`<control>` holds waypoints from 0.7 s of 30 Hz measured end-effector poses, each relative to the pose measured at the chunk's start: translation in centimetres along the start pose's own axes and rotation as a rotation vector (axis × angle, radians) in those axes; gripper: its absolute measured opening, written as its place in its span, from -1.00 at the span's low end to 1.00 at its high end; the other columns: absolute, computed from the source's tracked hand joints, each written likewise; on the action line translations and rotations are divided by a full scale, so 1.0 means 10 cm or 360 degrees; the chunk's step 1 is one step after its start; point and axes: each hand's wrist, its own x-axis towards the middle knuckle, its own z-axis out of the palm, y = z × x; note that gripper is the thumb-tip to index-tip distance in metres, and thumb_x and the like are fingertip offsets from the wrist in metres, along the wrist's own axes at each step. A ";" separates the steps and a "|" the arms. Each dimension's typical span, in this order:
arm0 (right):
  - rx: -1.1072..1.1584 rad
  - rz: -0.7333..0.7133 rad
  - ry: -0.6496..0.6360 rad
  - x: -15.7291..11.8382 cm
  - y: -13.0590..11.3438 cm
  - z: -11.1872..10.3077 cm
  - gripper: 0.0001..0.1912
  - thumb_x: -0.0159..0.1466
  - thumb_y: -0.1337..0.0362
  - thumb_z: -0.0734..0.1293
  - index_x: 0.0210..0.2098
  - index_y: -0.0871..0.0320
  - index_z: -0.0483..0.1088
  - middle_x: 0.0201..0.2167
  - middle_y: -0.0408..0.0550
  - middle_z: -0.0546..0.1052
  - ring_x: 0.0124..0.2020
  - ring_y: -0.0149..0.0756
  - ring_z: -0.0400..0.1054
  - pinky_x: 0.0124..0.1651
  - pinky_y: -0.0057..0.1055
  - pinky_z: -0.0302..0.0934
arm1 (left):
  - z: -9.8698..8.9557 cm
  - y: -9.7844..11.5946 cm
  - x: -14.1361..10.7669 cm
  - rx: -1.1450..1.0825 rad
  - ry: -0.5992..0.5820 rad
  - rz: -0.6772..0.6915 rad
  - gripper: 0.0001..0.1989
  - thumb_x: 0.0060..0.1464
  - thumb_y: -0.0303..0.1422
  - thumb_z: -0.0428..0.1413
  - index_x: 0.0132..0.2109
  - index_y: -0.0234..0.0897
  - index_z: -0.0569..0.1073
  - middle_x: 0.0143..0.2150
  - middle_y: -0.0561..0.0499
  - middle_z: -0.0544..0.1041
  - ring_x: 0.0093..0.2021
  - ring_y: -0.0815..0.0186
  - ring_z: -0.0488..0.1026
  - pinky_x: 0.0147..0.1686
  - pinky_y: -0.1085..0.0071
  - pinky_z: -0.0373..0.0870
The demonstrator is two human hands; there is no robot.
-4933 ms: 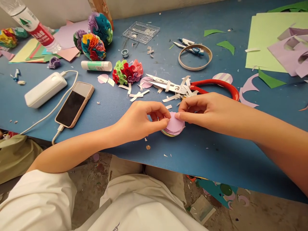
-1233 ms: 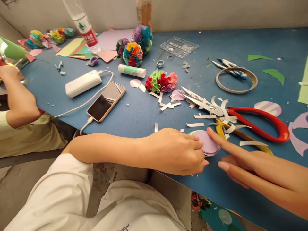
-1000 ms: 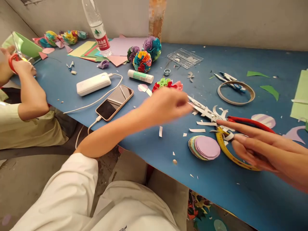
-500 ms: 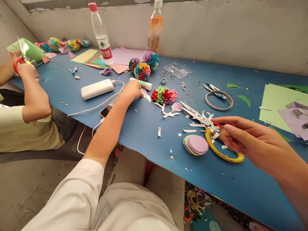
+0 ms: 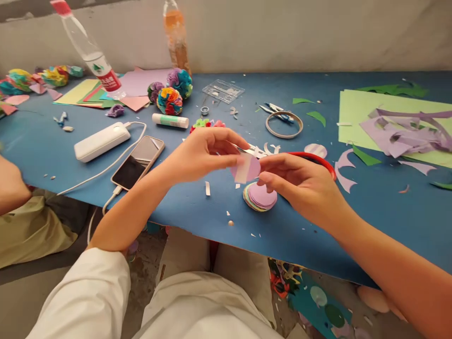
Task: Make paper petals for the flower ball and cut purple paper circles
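A light purple paper circle (image 5: 251,170) with a white strip across it is held up above the blue table. My left hand (image 5: 208,155) pinches its left side between thumb and fingers. At its right edge, my right hand (image 5: 300,181) has thumb and fingertips closed on the circle. Just below lies a stack of paper circles (image 5: 262,196), purple on top. Behind my hands are scissors, mostly hidden, with a red handle (image 5: 318,157) showing. A red and green ruffled paper piece (image 5: 201,125) is partly covered by my left hand.
A glue stick (image 5: 170,121), a phone (image 5: 137,162) and a white power bank (image 5: 102,141) with a cable lie left. Behind stand two bottles (image 5: 102,70). A tape ring (image 5: 284,125) and green paper (image 5: 348,113) with purple scraps are right. Another person's arm (image 5: 12,186) shows far left.
My left hand has moved right from beside the glue stick, carrying a purple circle. My right hand has left the scissors, moved left and met it at the circle. The view has turned right.
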 end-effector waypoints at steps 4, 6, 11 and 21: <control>0.0201 -0.0020 -0.0020 -0.05 -0.02 -0.02 -0.83 0.15 0.14 0.42 -0.45 0.10 0.45 -0.55 -0.19 0.52 -0.59 -0.47 0.37 -0.55 -0.54 0.31 | 0.18 0.05 -0.09 -0.0091 -0.0154 0.0006 -0.78 0.10 -0.32 0.20 -0.09 -0.25 0.48 -0.32 0.03 0.62 -0.31 0.33 0.59 -0.39 0.50 0.55; 0.0247 -0.0032 0.0002 -0.08 -0.02 -0.03 -0.84 0.15 0.16 0.43 -0.44 0.09 0.44 -0.55 -0.20 0.51 -0.60 -0.46 0.38 -0.56 -0.53 0.32 | 0.18 0.06 -0.10 -0.0051 -0.0175 -0.0011 -0.77 0.12 -0.28 0.19 -0.08 -0.25 0.49 -0.32 0.02 0.63 -0.30 0.33 0.60 -0.42 0.51 0.55; 0.0039 -0.0196 0.0182 -0.14 0.02 -0.02 -0.97 0.19 0.28 0.39 -0.35 0.04 0.45 -0.48 -0.22 0.52 -0.56 -0.47 0.39 -0.50 -0.49 0.35 | 0.22 0.07 -0.09 -0.0063 -0.0168 -0.0099 -0.88 0.13 -0.33 0.16 -0.25 -0.30 0.52 -0.35 0.01 0.63 -0.37 0.36 0.59 -0.46 0.55 0.55; -0.0859 -0.0742 0.0396 -0.20 -0.02 0.01 -0.89 0.25 0.31 0.34 -0.35 -0.05 0.49 -0.32 -0.17 0.61 -0.45 -0.35 0.45 -0.45 -0.39 0.35 | 0.37 0.04 -0.13 0.0018 0.0135 -0.0005 -0.92 0.06 -0.37 0.21 -0.31 -0.31 0.53 -0.42 0.05 0.59 -0.45 0.44 0.54 -0.55 0.63 0.50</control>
